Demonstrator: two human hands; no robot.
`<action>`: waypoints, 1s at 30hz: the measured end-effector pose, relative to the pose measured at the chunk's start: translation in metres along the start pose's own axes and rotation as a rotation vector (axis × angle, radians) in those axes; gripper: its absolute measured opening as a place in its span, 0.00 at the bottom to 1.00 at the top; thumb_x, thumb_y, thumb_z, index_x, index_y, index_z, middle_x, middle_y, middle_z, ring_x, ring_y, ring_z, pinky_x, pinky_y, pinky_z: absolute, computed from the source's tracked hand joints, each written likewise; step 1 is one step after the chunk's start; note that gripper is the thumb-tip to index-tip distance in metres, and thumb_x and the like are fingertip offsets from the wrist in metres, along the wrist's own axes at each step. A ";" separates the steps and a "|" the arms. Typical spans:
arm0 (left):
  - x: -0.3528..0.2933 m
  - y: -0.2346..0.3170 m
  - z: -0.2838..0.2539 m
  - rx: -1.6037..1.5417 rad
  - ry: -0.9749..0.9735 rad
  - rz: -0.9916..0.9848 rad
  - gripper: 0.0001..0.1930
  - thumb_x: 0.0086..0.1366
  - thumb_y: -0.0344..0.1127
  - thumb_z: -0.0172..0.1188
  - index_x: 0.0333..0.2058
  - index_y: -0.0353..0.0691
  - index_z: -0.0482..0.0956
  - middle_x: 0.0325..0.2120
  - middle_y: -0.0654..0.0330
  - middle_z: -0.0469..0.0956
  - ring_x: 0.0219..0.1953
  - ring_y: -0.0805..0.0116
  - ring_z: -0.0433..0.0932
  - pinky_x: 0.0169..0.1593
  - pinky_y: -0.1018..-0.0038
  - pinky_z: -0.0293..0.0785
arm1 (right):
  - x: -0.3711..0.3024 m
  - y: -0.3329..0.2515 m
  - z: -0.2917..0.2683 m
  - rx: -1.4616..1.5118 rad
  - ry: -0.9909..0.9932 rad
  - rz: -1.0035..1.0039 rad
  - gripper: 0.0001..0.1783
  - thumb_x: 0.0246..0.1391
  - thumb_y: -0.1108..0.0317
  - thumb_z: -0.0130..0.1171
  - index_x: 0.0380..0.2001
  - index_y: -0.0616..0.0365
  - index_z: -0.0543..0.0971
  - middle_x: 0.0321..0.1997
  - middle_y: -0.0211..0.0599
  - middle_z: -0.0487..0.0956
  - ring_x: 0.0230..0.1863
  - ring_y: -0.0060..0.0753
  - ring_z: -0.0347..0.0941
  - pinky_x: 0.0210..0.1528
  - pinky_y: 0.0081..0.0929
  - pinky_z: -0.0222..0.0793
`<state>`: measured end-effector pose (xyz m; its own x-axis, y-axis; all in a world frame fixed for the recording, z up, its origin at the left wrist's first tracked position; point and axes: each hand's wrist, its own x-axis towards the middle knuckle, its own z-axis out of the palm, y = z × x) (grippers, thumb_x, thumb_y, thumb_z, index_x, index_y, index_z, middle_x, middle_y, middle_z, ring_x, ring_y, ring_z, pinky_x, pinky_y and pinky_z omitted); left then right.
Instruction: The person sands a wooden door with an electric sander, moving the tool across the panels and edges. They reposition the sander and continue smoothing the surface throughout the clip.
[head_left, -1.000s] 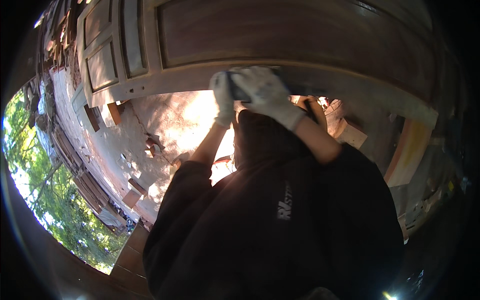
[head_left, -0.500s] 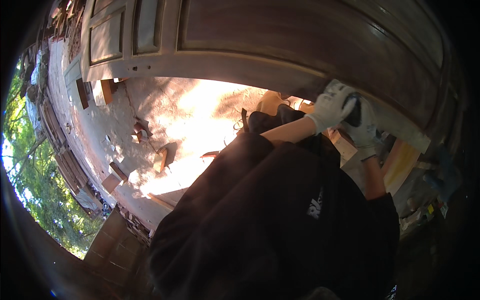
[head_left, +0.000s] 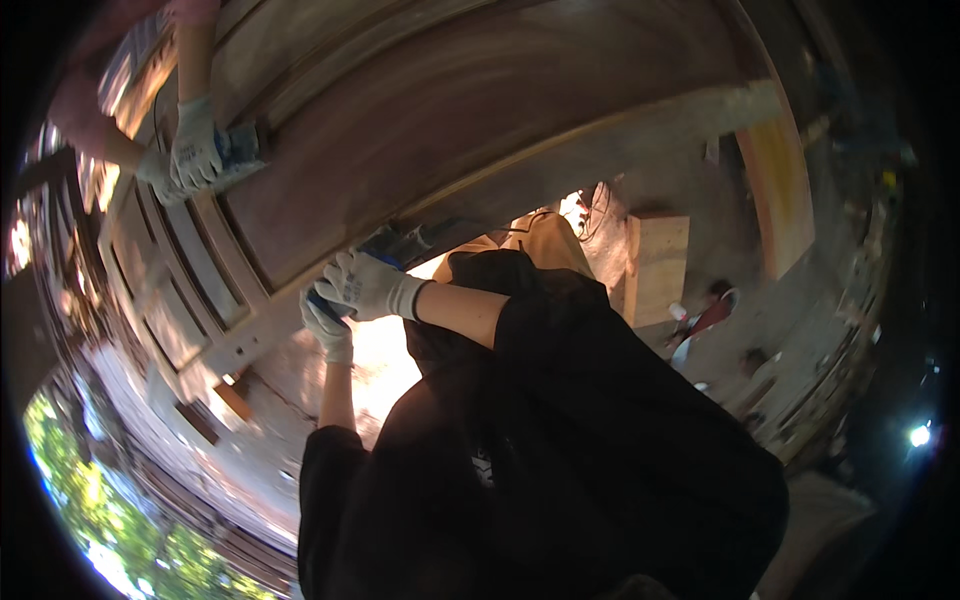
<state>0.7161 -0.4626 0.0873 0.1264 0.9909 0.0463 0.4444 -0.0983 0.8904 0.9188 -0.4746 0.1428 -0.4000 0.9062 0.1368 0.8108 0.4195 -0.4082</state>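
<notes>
A large brown panelled wooden door (head_left: 560, 130) lies flat in front of me, with dusty streaks on its surface. Both my hands wear pale gloves and are closed around a dark and blue power sander (head_left: 395, 243) at its near edge. My right hand (head_left: 362, 284) wraps over the sander's top. Just left of it, my left hand (head_left: 327, 328) grips the blue-black end, its fingers partly covered. The sander's underside is hidden from me. Across the door, a co-worker's gloved hands (head_left: 195, 150) press a second, grey-blue sander (head_left: 242, 147) onto the surface.
Wooden blocks (head_left: 234, 398) stand below the door's left corner. Right of my legs are a wooden box (head_left: 660, 268) and a yellowish board (head_left: 778, 190) under the door. A red-and-white object (head_left: 705, 315) lies on the floor nearby. Stacked timber lines the left side.
My hands and the sander have moved from the door's right part to the left along its near edge. My view has turned, and the co-worker's hands have come into sight.
</notes>
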 end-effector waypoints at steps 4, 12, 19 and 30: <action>0.002 0.020 0.064 0.050 -0.032 0.038 0.27 0.74 0.54 0.45 0.45 0.31 0.76 0.39 0.54 0.78 0.43 0.62 0.76 0.49 0.65 0.72 | -0.050 0.044 -0.022 0.204 0.073 0.097 0.32 0.41 0.49 0.69 0.50 0.48 0.74 0.45 0.35 0.75 0.46 0.40 0.72 0.49 0.40 0.68; 0.005 0.149 0.282 -0.114 -0.404 0.191 0.25 0.67 0.54 0.50 0.42 0.35 0.79 0.37 0.52 0.83 0.41 0.58 0.81 0.49 0.63 0.75 | -0.212 0.160 -0.114 0.208 0.294 0.468 0.33 0.40 0.50 0.69 0.49 0.49 0.74 0.47 0.37 0.76 0.50 0.42 0.74 0.52 0.41 0.70; 0.000 0.273 0.477 0.015 -0.704 0.310 0.15 0.67 0.40 0.49 0.45 0.40 0.79 0.44 0.49 0.81 0.50 0.46 0.77 0.55 0.57 0.71 | -0.355 0.264 -0.188 0.076 0.450 0.836 0.44 0.38 0.45 0.71 0.60 0.49 0.71 0.60 0.38 0.75 0.62 0.42 0.70 0.65 0.37 0.66; 0.011 0.338 0.538 0.205 -0.773 0.225 0.22 0.73 0.53 0.40 0.51 0.45 0.73 0.51 0.43 0.75 0.53 0.38 0.74 0.56 0.51 0.70 | -0.369 0.330 -0.230 0.066 0.357 1.064 0.44 0.36 0.43 0.72 0.58 0.48 0.73 0.57 0.43 0.77 0.59 0.49 0.73 0.62 0.40 0.67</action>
<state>1.3444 -0.5347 0.1454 0.7720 0.6104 -0.1774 0.4789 -0.3750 0.7937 1.4325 -0.6590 0.1649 0.6359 0.7692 -0.0637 0.6382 -0.5705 -0.5169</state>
